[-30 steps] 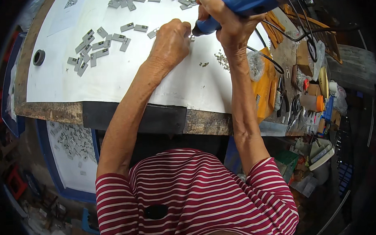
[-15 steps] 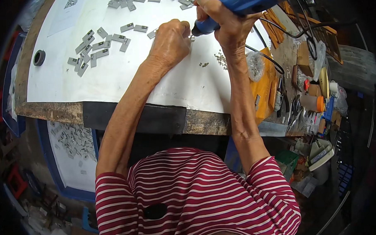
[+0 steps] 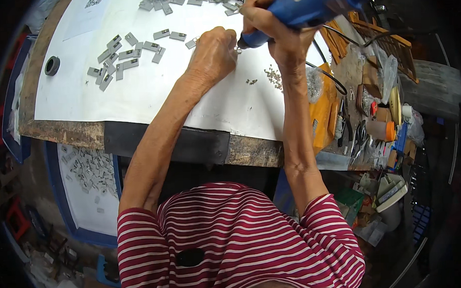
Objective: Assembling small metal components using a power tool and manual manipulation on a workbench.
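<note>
In my right hand (image 3: 283,33) is a blue electric screwdriver (image 3: 312,8), gripped round its body and tilted, its dark tip pointing down and left. That tip meets a small shiny metal part (image 3: 238,51) at the fingertips of my left hand (image 3: 212,54). The left fingers are closed and bent against the white sheet (image 3: 189,112), and they hide most of what they hold. Just left of them lies a flat grey piece (image 3: 191,43). Tiny screws (image 3: 274,77) lie in a loose pile by my right forearm, with a smaller cluster (image 3: 251,82) beside it.
Grey rectangular pieces (image 3: 130,63) are scattered left of my hands, and a bigger heap (image 3: 167,3) lies at the far edge. A black ring (image 3: 52,66) rests at far left. Pliers (image 3: 347,122), an orange-lidded jar (image 3: 389,131) and a cable are at right. A blue-rimmed tray (image 3: 84,235) stands below left.
The whole view has shifted slightly, moving the table's things a little right and down. My right hand and the screwdriver sit slightly lower; the tip stays at my left fingertips.
</note>
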A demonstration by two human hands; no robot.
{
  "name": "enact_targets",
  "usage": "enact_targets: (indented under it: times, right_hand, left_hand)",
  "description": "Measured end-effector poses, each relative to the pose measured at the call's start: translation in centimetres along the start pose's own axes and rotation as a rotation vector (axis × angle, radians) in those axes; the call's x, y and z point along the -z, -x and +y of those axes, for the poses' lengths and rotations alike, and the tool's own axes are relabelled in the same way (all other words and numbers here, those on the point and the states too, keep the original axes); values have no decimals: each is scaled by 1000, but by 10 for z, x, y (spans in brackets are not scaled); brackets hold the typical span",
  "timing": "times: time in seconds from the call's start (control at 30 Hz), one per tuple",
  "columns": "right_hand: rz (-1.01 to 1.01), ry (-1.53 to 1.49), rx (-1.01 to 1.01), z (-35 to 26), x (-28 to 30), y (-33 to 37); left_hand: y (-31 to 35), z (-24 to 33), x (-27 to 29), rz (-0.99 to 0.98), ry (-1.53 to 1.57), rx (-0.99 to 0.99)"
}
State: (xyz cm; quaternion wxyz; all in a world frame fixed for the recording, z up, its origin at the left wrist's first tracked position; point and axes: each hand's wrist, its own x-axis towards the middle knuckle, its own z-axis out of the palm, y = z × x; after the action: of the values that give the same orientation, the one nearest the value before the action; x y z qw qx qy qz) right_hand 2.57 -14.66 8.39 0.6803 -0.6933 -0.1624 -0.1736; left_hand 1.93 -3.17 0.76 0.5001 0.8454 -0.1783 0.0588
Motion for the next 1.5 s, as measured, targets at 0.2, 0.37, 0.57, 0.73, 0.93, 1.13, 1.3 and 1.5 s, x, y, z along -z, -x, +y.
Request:
enact_targets:
  times: [0.2,0.37,0.57,0.73,0.93,1.13,1.3,1.5]
  right_hand:
    - [-180,-330,177,-37,28,-15]
    - [-56,-248,87,-44,29,2]
    - [-32,-352,-98,-65,36,36]
    - [3,-429,-138,-71,53,68]
    - [33,-460,-155,-72,62,95]
    - [88,-423,-198,-77,60,116]
    - [40,-431,-171,-69,66,125]
    - [63,-407,-218,-66,66,131]
  left_hand:
    - [-1,-7,-1,9,-97,-82]
    - [3,-11,-4,58,-96,-157]
    - [10,-3,-2,-10,-285,-233]
    - [11,3,10,31,-653,-297]
    - [11,-5,41,138,-797,-356]
    - [11,-32,55,-2,-862,-374]
    - [18,-49,80,22,-944,-361]
    - [27,-55,102,67,-945,-359]
